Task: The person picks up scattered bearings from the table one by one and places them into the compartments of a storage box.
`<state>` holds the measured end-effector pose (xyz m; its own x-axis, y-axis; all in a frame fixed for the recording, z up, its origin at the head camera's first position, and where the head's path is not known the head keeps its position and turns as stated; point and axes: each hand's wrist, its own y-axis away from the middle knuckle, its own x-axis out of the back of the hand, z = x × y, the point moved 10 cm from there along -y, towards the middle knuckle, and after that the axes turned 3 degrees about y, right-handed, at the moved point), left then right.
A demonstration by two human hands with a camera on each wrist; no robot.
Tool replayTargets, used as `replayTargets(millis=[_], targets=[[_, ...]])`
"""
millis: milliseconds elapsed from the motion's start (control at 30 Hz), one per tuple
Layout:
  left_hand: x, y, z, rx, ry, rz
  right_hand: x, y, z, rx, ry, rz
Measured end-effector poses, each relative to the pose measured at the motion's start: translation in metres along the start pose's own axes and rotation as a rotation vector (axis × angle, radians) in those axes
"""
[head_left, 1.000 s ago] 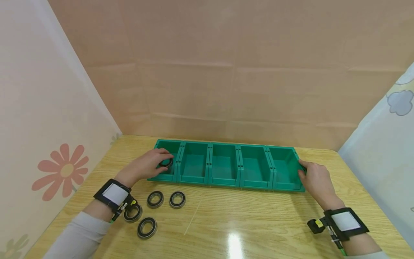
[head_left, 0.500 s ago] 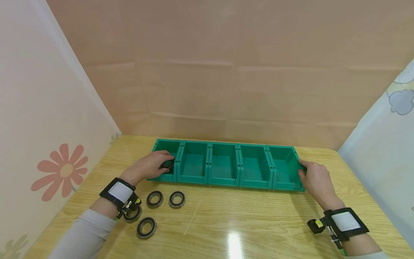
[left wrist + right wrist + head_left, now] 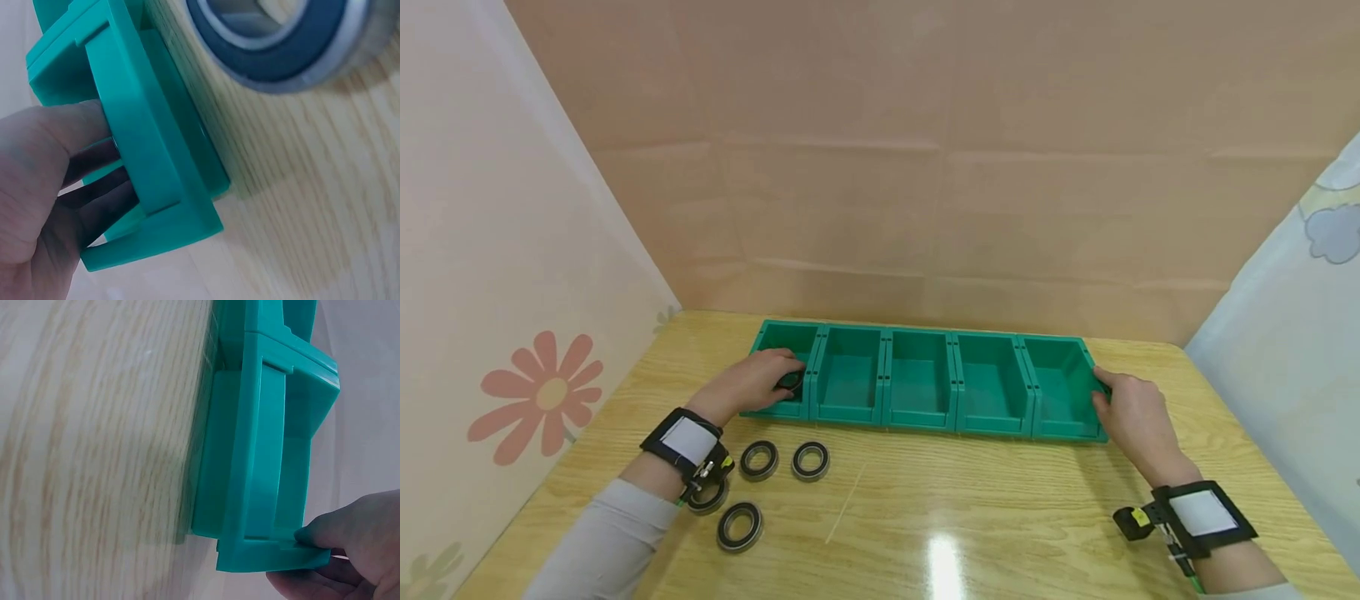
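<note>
My left hand (image 3: 752,382) reaches into the leftmost compartment of a row of green bins (image 3: 850,417), pinching a black-sealed ball bearing (image 3: 791,380) between thumb and fingers. In the left wrist view the fingers (image 3: 84,128) go down behind the bin's front wall, which hides most of the bearing. At the opposite end, my right hand (image 3: 1138,421) grips the outer side wall of the rightmost bin (image 3: 269,556), thumb inside and fingers outside. Two bearings, one left (image 3: 759,460) and one right (image 3: 811,461), lie on the table in front of the bins.
Nearer on the wooden table (image 3: 1000,517) lie another bearing (image 3: 740,527) and one (image 3: 707,497) partly covered by the left wrist camera (image 3: 718,462). A brown paper backdrop (image 3: 925,208) rises behind the bins, with patterned side panels left and right.
My left hand has moved slightly right and lower into the leftmost bin with the bearing. My right hand keeps its hold on the far bin's wall; the bearings on the table stay put.
</note>
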<state>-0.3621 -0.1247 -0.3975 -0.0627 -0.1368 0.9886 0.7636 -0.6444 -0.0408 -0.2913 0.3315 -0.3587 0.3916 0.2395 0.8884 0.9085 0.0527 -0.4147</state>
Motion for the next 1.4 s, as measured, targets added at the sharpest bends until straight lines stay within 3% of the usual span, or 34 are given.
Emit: replayTargets(millis=[800,1400], targets=[[-0.008,-0.012,-0.002,0.053,0.004,-0.043,0.0,-0.002,0.002,0.01,0.007,0.02],[-0.01,-0.011,-0.005,0.096,-0.009,-0.066,0.003,0.0,-0.001,0.009,0.006,0.025]])
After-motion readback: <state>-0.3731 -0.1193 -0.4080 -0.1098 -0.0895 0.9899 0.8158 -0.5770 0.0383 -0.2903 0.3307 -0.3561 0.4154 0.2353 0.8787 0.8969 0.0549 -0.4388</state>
